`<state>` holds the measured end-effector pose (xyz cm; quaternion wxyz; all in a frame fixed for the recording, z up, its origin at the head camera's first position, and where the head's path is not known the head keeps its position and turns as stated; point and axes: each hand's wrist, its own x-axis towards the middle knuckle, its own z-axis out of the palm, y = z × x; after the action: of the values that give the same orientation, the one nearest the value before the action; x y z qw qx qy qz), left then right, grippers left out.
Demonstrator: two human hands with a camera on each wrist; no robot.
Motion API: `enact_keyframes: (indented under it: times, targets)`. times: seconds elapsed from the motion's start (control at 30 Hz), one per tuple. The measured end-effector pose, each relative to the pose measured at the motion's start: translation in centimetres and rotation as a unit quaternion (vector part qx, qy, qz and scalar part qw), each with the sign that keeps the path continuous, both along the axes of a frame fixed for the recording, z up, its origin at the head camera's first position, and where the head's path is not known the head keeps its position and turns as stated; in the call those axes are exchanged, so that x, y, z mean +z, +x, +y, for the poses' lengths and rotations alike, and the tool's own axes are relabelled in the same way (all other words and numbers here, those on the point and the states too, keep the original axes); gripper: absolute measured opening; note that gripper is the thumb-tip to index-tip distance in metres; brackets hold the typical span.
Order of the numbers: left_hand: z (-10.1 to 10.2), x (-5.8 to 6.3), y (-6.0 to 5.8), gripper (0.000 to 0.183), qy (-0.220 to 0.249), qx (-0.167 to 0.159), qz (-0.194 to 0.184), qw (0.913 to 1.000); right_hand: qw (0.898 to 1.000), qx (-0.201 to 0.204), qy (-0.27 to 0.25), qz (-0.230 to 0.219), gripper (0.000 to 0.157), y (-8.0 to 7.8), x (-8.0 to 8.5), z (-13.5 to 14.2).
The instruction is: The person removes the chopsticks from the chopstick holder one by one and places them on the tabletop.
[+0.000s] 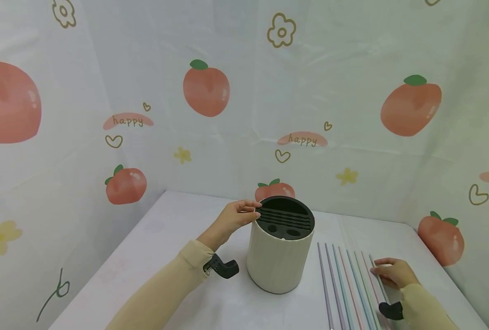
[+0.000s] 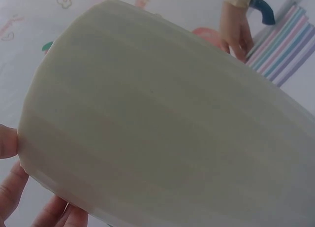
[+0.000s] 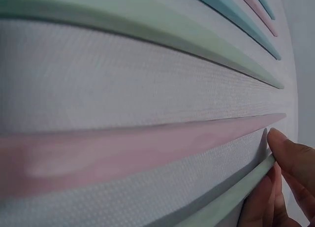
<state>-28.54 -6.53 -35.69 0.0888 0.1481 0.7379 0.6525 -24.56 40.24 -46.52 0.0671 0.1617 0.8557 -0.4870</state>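
A cream round knife block with a black slotted top stands upright on the table. My left hand holds its upper rim from the left side. In the left wrist view the cream wall fills most of the picture, with the thumb and fingertips at its edge. On the right, my right hand pinches a pale green chopstick between thumb and fingers near its tip. A pink chopstick lies right beside it, and a green one further over.
Several more pastel chopsticks, purple, teal and pink, lie side by side on the white table, between the knife block and my right hand. A fruit-print cloth hangs behind the table and along its sides.
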Motion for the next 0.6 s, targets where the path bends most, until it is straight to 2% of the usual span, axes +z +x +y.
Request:
enact_keyframes:
  times: [0.33, 0.6]
  targets:
    - [-0.03, 0.12, 0.22, 0.033, 0.012, 0.001, -0.005, 0.9999, 1.000, 0.002, 0.006, 0.003, 0.047, -0.21, -0.40, 0.16]
    - [-0.01, 0.13, 0.30, 0.033, 0.017, 0.008, -0.008, 0.9998, 1.000, 0.002, -0.009, 0.010, 0.041, -0.26, -0.50, 0.31]
